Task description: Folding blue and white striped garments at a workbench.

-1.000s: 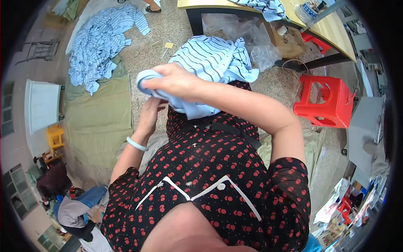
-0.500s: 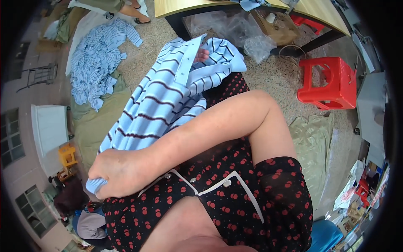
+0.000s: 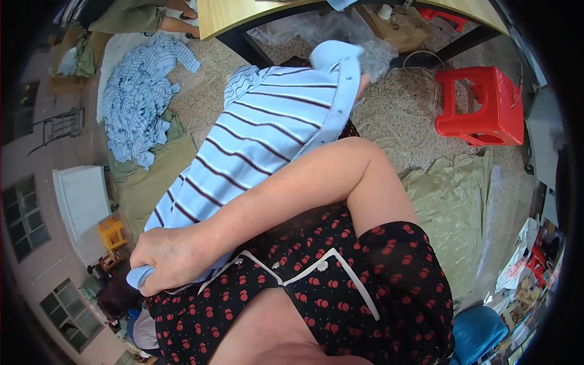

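A light blue shirt with dark stripes point(image 3: 255, 125) is stretched slantwise in front of me, its collar and buttoned front edge at the far right end. My right hand point(image 3: 167, 258) reaches across my body to the left and is closed round the bunched near end of the shirt, a bit of pale blue cloth poking out of the fist. At the far end, a sliver of my left hand point(image 3: 364, 84) shows behind the shirt's front edge. The cloth covers the rest of that hand and its arm, so its fingers are hidden.
Striped blue shirts point(image 3: 137, 97) lie heaped on the left beside a green cloth point(image 3: 152, 176). A wooden-topped table point(image 3: 228, 15) stands ahead, with clear plastic bags point(image 3: 377, 55) below. To the right is a red stool point(image 3: 480, 106). Another person's leg point(image 3: 179, 24) appears at upper left.
The shirt's collar end has swung right and turned, so a flat striped panel now faces me. My left hand has moved right with it, mostly hidden now. My right hand keeps its grip.
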`<state>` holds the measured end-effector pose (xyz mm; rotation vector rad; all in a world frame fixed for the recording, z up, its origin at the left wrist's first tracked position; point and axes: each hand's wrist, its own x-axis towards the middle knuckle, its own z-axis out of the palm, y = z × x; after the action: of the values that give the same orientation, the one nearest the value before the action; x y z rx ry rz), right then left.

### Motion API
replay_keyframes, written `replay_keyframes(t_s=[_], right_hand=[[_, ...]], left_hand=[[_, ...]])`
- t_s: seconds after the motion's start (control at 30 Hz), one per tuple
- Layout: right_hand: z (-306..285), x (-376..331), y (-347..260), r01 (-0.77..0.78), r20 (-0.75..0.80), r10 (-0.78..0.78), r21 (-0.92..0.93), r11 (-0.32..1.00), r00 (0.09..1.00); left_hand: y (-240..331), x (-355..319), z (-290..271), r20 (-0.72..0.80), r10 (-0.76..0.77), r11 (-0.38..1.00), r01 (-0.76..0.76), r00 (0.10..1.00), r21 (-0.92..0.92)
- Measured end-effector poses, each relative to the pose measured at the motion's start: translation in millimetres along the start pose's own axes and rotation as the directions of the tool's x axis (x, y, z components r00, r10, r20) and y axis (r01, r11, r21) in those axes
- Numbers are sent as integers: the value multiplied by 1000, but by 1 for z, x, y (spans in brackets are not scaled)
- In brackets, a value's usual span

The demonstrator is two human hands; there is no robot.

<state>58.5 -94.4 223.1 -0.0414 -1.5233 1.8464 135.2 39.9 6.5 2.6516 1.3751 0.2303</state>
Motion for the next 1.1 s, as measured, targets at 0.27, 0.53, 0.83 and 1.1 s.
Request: replay_keyframes(t_s=[0.27, 0.53, 0.83, 1.1], right_hand=[[-18, -12, -19, 25, -15, -25, 35, 999, 1000], [-34, -22, -25, 67, -70, -66, 10, 998, 995], [-54, -27, -27, 78, -173, -56, 120, 990, 983], [-54, -30, -23, 90, -145, -76, 90, 992, 986]], left_hand=[[-12, 31, 47, -74, 116, 985, -105, 991, 137], [-3, 55, 59, 269, 111, 993, -120, 957, 17], [-26, 69, 67, 550, -168, 979, 204, 818, -3], [14, 55, 43, 228, 105, 983, -136, 968, 126]])
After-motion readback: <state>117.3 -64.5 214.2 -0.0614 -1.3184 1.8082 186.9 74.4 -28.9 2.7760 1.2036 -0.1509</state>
